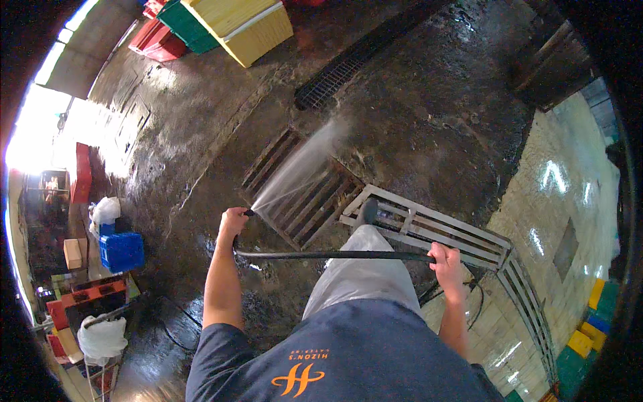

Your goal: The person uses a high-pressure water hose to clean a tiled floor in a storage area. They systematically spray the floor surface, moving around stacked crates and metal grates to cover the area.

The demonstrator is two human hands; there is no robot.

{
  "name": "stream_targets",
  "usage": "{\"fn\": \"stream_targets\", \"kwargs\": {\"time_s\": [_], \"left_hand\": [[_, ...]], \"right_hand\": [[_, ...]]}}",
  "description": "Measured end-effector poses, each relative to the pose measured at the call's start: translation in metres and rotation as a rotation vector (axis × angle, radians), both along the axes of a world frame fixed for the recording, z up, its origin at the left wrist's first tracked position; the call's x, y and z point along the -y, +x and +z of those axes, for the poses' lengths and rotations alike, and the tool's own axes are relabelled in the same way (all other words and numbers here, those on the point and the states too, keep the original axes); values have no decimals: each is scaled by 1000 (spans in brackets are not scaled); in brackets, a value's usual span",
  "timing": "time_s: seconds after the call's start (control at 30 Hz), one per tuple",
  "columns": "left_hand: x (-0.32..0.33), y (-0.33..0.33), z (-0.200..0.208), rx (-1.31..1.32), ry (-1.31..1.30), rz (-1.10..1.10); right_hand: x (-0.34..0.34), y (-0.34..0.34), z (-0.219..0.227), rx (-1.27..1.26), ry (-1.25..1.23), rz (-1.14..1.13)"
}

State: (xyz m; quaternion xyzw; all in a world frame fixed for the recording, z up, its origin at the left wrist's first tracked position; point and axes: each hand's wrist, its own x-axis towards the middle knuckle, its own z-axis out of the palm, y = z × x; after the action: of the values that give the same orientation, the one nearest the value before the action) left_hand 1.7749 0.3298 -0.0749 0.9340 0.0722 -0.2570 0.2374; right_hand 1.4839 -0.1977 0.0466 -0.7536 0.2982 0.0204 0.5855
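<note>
My left hand [234, 221] is closed around a black spray nozzle [250, 212] in front of me on the left. From it a white fan of water [305, 155] shoots forward and to the right. The spray crosses a slatted wooden pallet [315, 213] lying on the wet floor. A black hose [335, 254] runs from my left hand across my legs to the right. There my right hand [445, 261] grips it, fingers wrapped round. Just beyond the hose, my dark boot [367, 211] is at a pale slatted frame [439, 231].
A floor drain grate [331, 80] lies ahead. Yellow [251, 33], green [187, 27] and red [157, 41] bins stand far left. A blue crate [122, 251] and a white plastic bag [104, 338] are at left. Pale tiled floor [536, 201] extends right, with colored crates [586, 342] at its edge.
</note>
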Motion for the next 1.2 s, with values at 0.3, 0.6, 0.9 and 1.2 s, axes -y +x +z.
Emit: {"fn": "stream_targets", "kwargs": {"time_s": [0.3, 0.6, 0.9, 1.2], "left_hand": [[52, 121, 4, -10, 106, -97], [46, 191, 1, 10, 82, -125], [16, 208, -62, -297, -97, -214], [33, 244, -106, 16, -157, -251]], "right_hand": [[50, 101, -15, -78, 52, -94], [37, 166, -12, -68, 116, -69], [-57, 161, 4, -130, 44, -211], [-123, 129, 26, -159, -143, -440]]}}
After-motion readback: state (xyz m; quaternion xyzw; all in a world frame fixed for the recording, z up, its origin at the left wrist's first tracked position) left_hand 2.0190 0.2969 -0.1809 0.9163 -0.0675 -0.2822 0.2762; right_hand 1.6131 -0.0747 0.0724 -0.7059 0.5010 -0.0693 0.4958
